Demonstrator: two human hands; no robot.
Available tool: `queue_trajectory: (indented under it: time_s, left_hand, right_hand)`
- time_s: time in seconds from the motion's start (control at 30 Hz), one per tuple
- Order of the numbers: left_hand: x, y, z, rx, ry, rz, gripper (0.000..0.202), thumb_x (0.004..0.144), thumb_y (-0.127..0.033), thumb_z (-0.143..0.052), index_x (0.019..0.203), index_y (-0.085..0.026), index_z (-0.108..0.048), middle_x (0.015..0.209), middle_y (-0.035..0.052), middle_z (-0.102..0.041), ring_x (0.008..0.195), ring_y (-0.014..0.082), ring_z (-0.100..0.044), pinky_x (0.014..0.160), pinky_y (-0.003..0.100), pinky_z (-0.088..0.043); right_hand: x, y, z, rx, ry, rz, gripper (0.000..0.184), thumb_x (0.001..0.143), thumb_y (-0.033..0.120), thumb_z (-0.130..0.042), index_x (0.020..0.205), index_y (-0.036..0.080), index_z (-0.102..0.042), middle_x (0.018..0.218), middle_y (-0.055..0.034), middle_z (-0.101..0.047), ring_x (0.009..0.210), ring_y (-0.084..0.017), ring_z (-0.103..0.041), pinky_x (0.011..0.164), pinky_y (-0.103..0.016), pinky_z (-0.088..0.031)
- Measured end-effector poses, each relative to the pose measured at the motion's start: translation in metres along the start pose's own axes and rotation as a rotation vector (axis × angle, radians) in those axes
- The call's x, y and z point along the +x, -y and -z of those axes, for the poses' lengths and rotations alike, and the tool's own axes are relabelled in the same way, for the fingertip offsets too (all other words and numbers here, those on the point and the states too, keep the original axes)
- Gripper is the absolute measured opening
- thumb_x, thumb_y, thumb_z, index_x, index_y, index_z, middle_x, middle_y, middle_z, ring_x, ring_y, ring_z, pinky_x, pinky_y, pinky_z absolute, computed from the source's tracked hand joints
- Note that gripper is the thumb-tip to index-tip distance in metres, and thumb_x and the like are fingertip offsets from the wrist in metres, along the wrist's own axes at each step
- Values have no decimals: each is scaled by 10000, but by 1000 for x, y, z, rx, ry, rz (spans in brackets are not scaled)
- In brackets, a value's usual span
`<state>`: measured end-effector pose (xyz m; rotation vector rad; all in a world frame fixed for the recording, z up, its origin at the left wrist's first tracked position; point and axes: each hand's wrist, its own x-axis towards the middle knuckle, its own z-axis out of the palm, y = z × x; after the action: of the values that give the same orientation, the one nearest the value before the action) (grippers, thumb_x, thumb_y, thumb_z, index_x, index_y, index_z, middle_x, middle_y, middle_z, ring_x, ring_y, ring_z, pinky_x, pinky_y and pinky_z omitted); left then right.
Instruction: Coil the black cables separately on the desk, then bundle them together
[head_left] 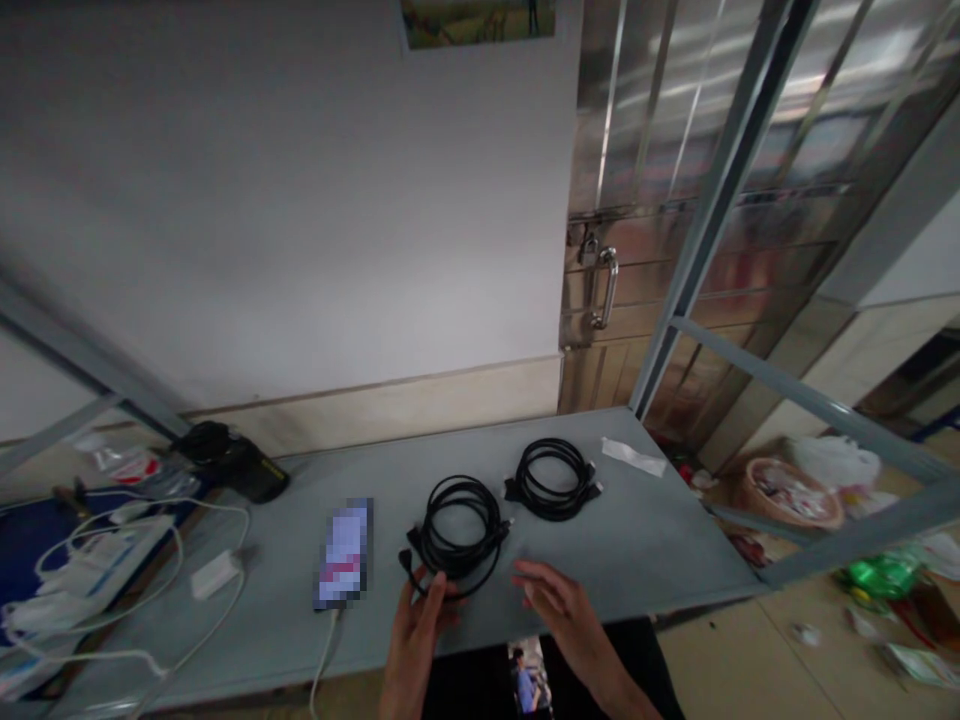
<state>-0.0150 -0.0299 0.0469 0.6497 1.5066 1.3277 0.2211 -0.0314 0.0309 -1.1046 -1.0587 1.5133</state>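
Note:
A loosely coiled black cable (pixel 459 478) with plugs at its ends lies on the grey table in front of me. My left hand (pixel 416 625) is at its lower edge, thumb and fingers closed around part of the loop. Just right of that coil, my right hand (pixel 559 605) hovers near the table's front edge, its fingers apart and holding nothing. Farther back to the right rests a second coiled black cable (pixel 553 508), wound more tightly, with plugs showing on both sides. Neither hand touches this second coil.
A phone (pixel 343 555) with a white cord lies left of the coils. At the left are a white adapter (pixel 215 575), power strips with cords, a black container (pixel 255 475) and a bottle. A paper strip (pixel 634 457) lies right. Metal posts (pixel 675 300) frame the table.

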Motion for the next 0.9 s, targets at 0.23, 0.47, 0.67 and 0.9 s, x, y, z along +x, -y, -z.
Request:
queue_trajectory:
  time_s: [0.23,0.47,0.67,0.9]
  left_hand:
    - [-7,32,20,367,-97,-403,1000,781,-633,-928,1578,-196,-511,1307,206,-713,1135,407,-767,891,550,-680]
    - [9,26,13,890,-68,-855,723,1058,-328,-645,1732,-175,-435,1509,257,-568,1395,450,-632,1122,643,-585]
    - [39,14,13,1187,33,-1122,830,1016,-207,-654,1776,-362,-359,1718,121,-522,1597,395,-480,1252,642,-490]
    - [80,37,38,1160,165,-1132,292,986,-396,-792,1265,-324,-841,1235,85,-811,1272,353,-740,1131,575,-617]
  right_hand:
    - [-11,-6,19,-198,-68,85,607,1053,776,-614,1242,235,-812,1271,-146,-809,1265,-342,-758,1129,-464,-583]
    - [11,-11,28,-633,-117,429,395,1158,488,-547,1448,269,-701,1576,-121,-652,1469,-297,-632,1270,-476,-515]
    - [79,-14,71,-1117,-243,709,513,1167,329,-486,1671,229,-492,1738,-147,-503,1641,-324,-446,1315,-560,-467]
    - [113,-37,111,-1266,-317,755,396,1170,403,-508,1498,233,-652,1372,-148,-747,1320,-342,-695,1145,-554,-581]
